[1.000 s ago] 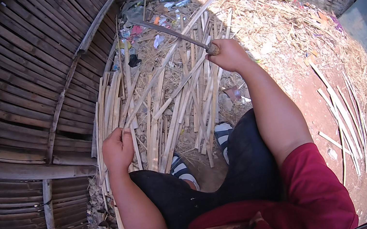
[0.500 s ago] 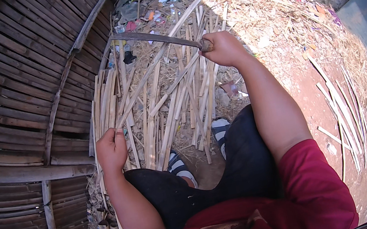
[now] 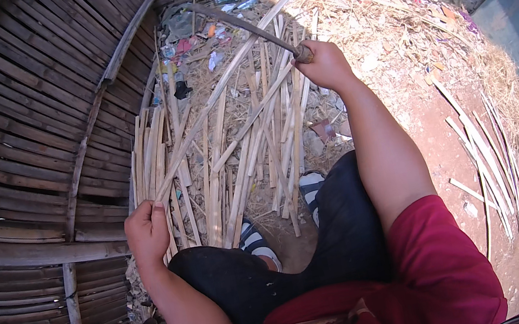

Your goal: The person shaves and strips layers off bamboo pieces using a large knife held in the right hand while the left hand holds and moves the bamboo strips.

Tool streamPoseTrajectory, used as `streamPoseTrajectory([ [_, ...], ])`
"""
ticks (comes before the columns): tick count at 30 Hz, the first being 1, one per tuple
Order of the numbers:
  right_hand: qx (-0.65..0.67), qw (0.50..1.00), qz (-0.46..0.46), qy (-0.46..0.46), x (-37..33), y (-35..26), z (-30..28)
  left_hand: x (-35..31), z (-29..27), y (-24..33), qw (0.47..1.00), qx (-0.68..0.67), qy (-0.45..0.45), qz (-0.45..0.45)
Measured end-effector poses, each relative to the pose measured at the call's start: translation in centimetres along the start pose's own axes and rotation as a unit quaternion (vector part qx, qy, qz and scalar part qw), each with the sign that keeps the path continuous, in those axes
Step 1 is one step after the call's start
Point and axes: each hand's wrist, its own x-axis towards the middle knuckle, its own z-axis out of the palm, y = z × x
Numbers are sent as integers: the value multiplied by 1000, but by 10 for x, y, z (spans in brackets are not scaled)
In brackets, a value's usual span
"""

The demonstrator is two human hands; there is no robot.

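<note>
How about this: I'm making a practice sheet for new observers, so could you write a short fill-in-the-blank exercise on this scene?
1. The right hand grips the long blade by its ____.
2. The left hand holds one ____ of a long pale strip.
3. The short-sleeved shirt is dark ____.
4. The slatted wall stands on the person's ____ side.

Missing words: handle; end; red; left.

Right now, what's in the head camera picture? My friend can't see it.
A person's right hand grips a long curved blade by its handle, and the left hand holds a long pale strip. More strips lie crisscrossed on the littered ground beside a slatted wall.
</note>
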Motion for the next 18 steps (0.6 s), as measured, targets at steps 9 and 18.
streamPoseTrajectory([
  [9, 405, 834, 336, 165, 18, 68, 23, 2, -36, -45, 990, 76, -32, -114],
  [18, 305, 922, 236, 37, 16, 36, 12, 101, 77, 12, 985, -8, -167, -46],
])
